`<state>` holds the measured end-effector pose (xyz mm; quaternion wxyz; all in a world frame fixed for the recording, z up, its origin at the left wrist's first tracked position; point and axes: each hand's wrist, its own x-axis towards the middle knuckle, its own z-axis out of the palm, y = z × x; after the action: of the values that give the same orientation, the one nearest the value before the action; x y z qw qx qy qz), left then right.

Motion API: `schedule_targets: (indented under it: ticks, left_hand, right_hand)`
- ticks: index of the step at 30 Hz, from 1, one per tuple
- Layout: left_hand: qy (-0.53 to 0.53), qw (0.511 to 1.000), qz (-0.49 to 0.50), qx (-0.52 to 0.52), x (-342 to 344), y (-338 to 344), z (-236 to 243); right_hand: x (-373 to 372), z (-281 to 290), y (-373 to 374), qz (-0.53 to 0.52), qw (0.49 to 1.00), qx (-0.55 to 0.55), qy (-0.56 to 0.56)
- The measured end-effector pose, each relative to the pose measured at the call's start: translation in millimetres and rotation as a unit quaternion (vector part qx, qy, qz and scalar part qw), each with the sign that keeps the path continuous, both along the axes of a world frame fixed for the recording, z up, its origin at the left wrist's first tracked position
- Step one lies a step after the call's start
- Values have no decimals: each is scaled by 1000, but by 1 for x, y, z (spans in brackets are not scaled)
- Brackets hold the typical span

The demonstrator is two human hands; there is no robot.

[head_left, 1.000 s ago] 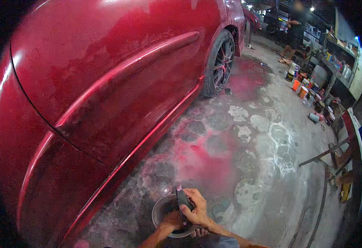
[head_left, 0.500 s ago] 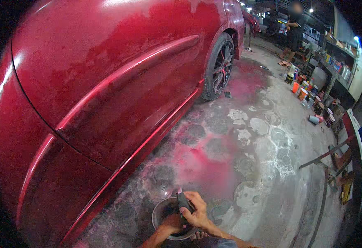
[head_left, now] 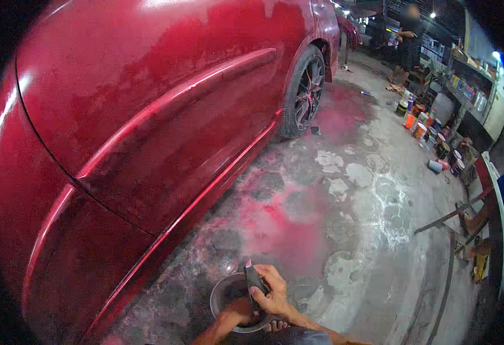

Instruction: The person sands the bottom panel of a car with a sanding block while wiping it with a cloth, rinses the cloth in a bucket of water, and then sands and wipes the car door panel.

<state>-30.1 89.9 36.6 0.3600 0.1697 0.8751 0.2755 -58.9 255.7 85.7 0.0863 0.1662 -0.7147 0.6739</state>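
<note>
My right hand [head_left: 273, 293] grips a dark, oblong block [head_left: 252, 280] with pinkish ends, which looks like a sanding block. It is held upright over a round grey bowl [head_left: 213, 300] on the floor. My left hand [head_left: 235, 314] reaches down into that bowl beneath the block. Its fingers are blurred and sunk in shadow, so their grip is hidden. To the left stands a red car [head_left: 171, 149] with dull, patchy paint on its door panels.
The car's black wheel [head_left: 305, 95] rests on the stained concrete floor [head_left: 344, 230]. Paint cans [head_left: 420, 131] and bottles crowd the right beside a shelf [head_left: 465, 95]. A person [head_left: 411, 37] stands at the back. Another person's leg [head_left: 475, 223] shows behind a metal frame at the right.
The view has shifted very slightly. My right hand keeps the block over the bowl, and my left hand stays in it. At the right edge, the other person's leg shows more.
</note>
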Motion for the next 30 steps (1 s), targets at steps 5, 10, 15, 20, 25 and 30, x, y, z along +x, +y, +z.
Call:
schedule_targets:
  ticks: [5, 10, 15, 20, 25, 30]
  left_hand:
    - [16, 997, 16, 75, -1, 0, -3]
    - [-27, 999, 13, -16, -3, 0, 0]
    - [30, 997, 20, 73, -10, -15, -3]
    - [58, 990, 109, 72, -16, -18, -16]
    - [-44, 991, 90, -88, -15, -14, -32]
    - [56, 994, 95, 26, -6, -15, -59]
  right_hand:
    - [-1, -1, 0, -14, 998, 19, 58]
    - [0, 1, -1, -18, 1000, 4, 20]
    - [2, 7, 0, -28, 999, 11, 35]
    - [1, 7, 0, -21, 999, 12, 22]
    - [1, 1, -2, -30, 998, 13, 48]
    - [2, -1, -3, -7, 1000, 1, 15]
